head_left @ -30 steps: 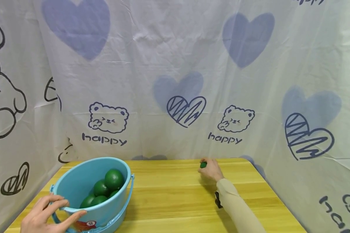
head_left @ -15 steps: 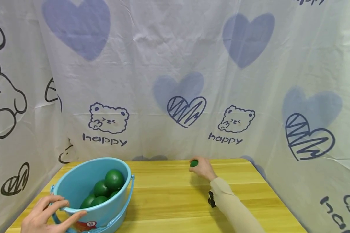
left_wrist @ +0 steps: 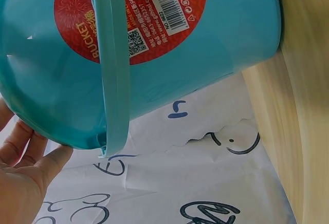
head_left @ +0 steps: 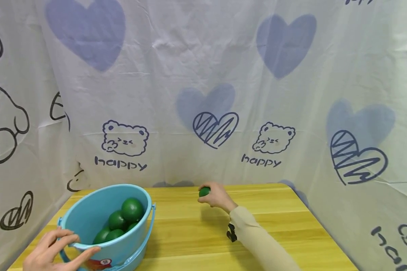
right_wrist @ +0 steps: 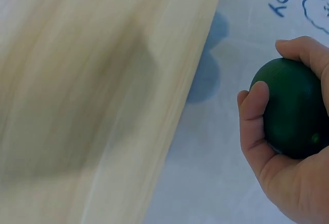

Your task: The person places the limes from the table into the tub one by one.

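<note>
A light blue bucket (head_left: 140, 229) stands on the left of the table, a red sticker on its side. Inside lie several dark green round fruits (head_left: 132, 209), like limes. My left hand (head_left: 52, 250) pinches the near left of the bucket's rim, fingers over the edge and thumb outside; the left wrist view shows this hand (left_wrist: 25, 172) at the rim beside the handle (left_wrist: 115, 80). Over the back middle of the table, my right hand (head_left: 218, 196) grips one more green lime-like fruit (right_wrist: 290, 108), with fingers and thumb curled round it and a small nub showing.
The yellow wood-grain table (head_left: 186, 237) ends at a white printed curtain (head_left: 169, 113) with hearts and bear drawings, hanging behind and at both sides. The right wrist carries a black strap piece (head_left: 231, 232). A shadow falls on the table below the right arm.
My right hand has moved left along the back of the table with the green fruit, toward the bucket. The left hand and the bucket stay where they were.
</note>
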A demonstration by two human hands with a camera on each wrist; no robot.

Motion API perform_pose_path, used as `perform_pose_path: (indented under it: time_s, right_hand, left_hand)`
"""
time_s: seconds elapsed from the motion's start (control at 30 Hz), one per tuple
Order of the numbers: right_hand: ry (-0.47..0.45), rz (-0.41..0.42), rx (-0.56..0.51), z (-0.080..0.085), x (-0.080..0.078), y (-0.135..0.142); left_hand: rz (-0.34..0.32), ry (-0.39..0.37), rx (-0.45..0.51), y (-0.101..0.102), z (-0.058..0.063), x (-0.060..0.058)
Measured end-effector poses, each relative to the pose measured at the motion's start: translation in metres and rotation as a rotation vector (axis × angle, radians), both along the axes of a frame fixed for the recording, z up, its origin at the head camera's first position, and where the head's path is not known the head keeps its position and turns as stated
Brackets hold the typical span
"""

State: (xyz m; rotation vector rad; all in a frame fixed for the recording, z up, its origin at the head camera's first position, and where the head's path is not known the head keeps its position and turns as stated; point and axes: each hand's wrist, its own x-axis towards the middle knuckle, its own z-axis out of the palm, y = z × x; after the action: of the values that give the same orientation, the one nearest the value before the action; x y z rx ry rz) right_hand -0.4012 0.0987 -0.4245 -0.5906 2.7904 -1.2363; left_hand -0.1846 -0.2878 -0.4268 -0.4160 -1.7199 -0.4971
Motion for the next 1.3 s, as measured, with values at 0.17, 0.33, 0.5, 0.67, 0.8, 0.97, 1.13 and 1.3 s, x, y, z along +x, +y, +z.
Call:
perform_pose_path:
  time_s: [0.17, 0.33, 0.5, 0.67, 0.8, 0.97, 1.13, 1.3]
  right_hand:
    - [0.002, 0.052, -0.024, 0.009, 0.007, -0.014]
    - [0.056, 0.124, 0.007, 0.020, 0.019, -0.032]
    - [0.129, 0.162, 0.056, 0.030, 0.030, -0.048]
    - [0.108, 0.179, -0.027, 0.037, 0.039, -0.061]
    - [0.093, 0.194, -0.102, 0.045, 0.048, -0.072]
    - [0.124, 0.239, -0.165, 0.055, 0.058, -0.085]
    - [0.068, 0.264, -0.273, 0.066, 0.067, -0.099]
    - [0.028, 0.276, -0.295, 0.077, 0.073, -0.113]
  left_hand:
    - [-0.011, -0.084, 0.095, -0.001, 0.001, 0.001]
    - [0.028, -0.135, 0.108, 0.001, 0.007, 0.004]
    - [0.077, -0.211, 0.135, 0.004, 0.012, 0.008]
    - [0.065, -0.217, 0.125, 0.003, 0.011, 0.009]
    - [0.043, -0.219, 0.122, 0.001, 0.009, 0.009]
    - [0.005, -0.158, 0.134, 0.001, 0.004, 0.006]
    - [0.012, -0.173, 0.151, 0.004, 0.004, 0.008]
    - [0.052, -0.246, 0.179, 0.008, 0.009, 0.013]
